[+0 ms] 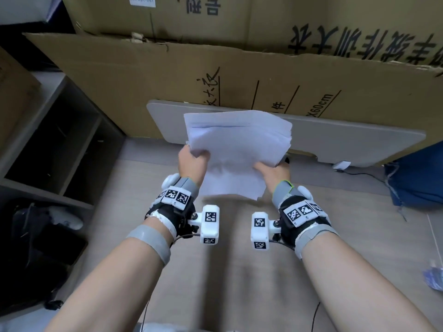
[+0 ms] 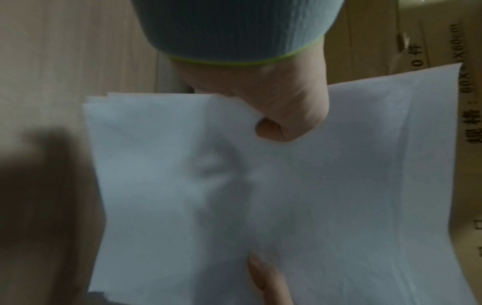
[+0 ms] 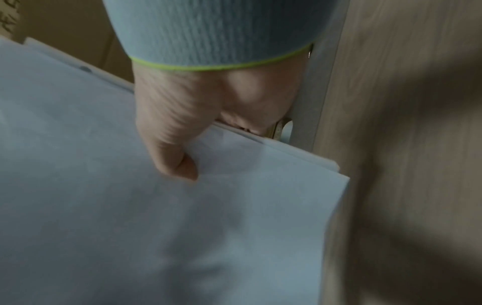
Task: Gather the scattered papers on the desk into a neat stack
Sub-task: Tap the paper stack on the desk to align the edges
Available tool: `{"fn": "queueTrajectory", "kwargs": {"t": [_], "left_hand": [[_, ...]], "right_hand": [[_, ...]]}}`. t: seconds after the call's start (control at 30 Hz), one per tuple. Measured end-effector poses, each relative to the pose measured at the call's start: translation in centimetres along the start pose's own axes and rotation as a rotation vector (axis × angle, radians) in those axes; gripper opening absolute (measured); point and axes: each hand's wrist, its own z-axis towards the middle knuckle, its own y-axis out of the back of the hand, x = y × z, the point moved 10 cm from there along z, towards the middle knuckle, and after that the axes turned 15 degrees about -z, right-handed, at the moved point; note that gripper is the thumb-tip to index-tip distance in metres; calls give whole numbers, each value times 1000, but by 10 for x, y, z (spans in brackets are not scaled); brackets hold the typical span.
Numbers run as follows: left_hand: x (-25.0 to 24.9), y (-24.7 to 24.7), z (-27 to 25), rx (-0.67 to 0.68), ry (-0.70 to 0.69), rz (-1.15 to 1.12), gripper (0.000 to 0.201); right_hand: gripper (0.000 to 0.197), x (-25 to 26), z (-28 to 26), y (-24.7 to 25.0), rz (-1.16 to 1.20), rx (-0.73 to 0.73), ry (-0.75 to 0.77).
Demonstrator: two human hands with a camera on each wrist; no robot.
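A stack of white papers is held up off the light wooden surface, its sheets slightly fanned and uneven at the edges. My left hand grips the stack's left side, thumb on top. My right hand grips the near right part. In the left wrist view the thumb presses on the top sheet of the papers, and a fingertip of the other hand shows at the bottom. In the right wrist view the thumb lies on the papers, with the fingers hidden underneath.
Large cardboard boxes stand behind. A grey board lies against them. A dark open shelf is at the left and a black bag at the lower left. Blue cloth and a cable are at the right.
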Motion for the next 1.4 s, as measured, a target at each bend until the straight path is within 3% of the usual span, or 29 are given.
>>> {"fn": "queueTrajectory", "kwargs": {"t": [0.07, 0.23, 0.33, 0.5, 0.6, 0.73, 0.8, 0.93, 1.03, 1.17, 1.3, 1.4], "left_hand": [[3, 1, -2, -2, -3, -12, 19], [57, 23, -10, 23, 153, 141, 45], [68, 23, -12, 50, 172, 128, 41], [55, 19, -9, -6, 132, 121, 29], [33, 12, -3, -11, 58, 66, 27], [9, 9, 3, -9, -35, -8, 23], [11, 9, 1, 11, -19, 17, 30], [49, 12, -13, 93, 166, 129, 58], [53, 8, -15, 84, 178, 99, 71], [43, 1, -16, 77, 194, -51, 67], [41, 1, -14, 55, 208, -20, 99], [40, 4, -13, 97, 167, 64, 74]], "right_hand": [[9, 1, -2, -1, 13, 2, -2], [22, -23, -7, -18, -125, 84, 18], [29, -35, -7, -24, -193, 134, 8], [18, -33, -12, -17, -118, 86, -28], [6, -11, -12, -9, -16, 41, 19], [7, 14, -6, -1, 125, 7, 74], [9, 14, -7, -2, 67, 13, 84], [33, -16, -4, -19, -51, 128, 55], [29, -24, -1, -16, -145, 102, 14], [25, -19, 0, -15, -146, 93, 37], [24, -26, 5, -14, -158, 94, 3], [24, -34, 6, -15, -173, 87, -47]]}}
